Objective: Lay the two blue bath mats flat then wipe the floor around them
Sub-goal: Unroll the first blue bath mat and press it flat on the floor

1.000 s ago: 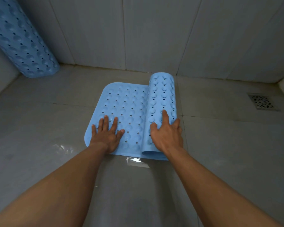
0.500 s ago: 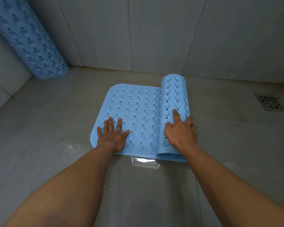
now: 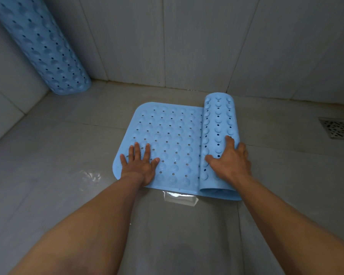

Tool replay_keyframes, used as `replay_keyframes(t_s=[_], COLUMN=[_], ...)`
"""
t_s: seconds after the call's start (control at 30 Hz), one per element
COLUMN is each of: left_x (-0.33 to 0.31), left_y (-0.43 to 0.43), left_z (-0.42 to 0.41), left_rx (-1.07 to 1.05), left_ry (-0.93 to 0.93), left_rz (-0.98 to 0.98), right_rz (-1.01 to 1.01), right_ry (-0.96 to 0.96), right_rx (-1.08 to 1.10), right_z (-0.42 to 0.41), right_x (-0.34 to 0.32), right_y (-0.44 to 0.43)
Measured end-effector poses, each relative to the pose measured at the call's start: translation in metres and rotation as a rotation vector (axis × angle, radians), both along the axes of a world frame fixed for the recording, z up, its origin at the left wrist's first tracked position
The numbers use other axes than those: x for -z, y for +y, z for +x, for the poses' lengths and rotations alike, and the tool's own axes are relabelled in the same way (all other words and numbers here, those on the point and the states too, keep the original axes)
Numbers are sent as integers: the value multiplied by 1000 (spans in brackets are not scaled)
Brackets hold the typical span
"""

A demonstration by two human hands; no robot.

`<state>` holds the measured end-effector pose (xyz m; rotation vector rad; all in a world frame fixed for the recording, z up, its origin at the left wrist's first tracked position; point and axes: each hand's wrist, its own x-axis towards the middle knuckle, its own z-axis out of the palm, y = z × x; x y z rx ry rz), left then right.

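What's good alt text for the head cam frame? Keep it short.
Two bare hands unroll a blue bath mat on a wet grey tiled floor: left hand flat on the laid part, right hand on the roll. A second rolled mat leans in the left corner; a floor drain sits far right.

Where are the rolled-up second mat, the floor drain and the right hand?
rolled-up second mat (image 3: pixel 48 54): head view, middle of the roll leaning in the left corner.
floor drain (image 3: pixel 337 128): head view, middle of the metal grate.
right hand (image 3: pixel 231 162): head view, back of the hand.
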<state>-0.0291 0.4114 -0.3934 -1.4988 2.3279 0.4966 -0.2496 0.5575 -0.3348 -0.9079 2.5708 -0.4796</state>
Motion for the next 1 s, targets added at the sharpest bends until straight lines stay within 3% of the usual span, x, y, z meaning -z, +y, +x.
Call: replay_keyframes(t_s=[0.2, 0.3, 0.57, 0.8, 1.0], left_x=[-3, -4, -1, 10, 13], left_y=[2, 6, 32, 51, 58], left_z=[-2, -15, -48, -81, -94], left_rx=[-19, -54, 28, 163, 100], left_ry=[-16, -33, 149, 116, 85], left_rz=[13, -16, -170, -139, -140], right_rz=[-11, 77, 176, 33, 101], right_ry=[-16, 74, 6, 142, 164], right_rx=[-15, -73, -13, -2, 9], right_z=[-8, -6, -9, -14, -34], right_x=[-10, -7, 9, 11, 3], right_y=[8, 10, 28, 35, 40])
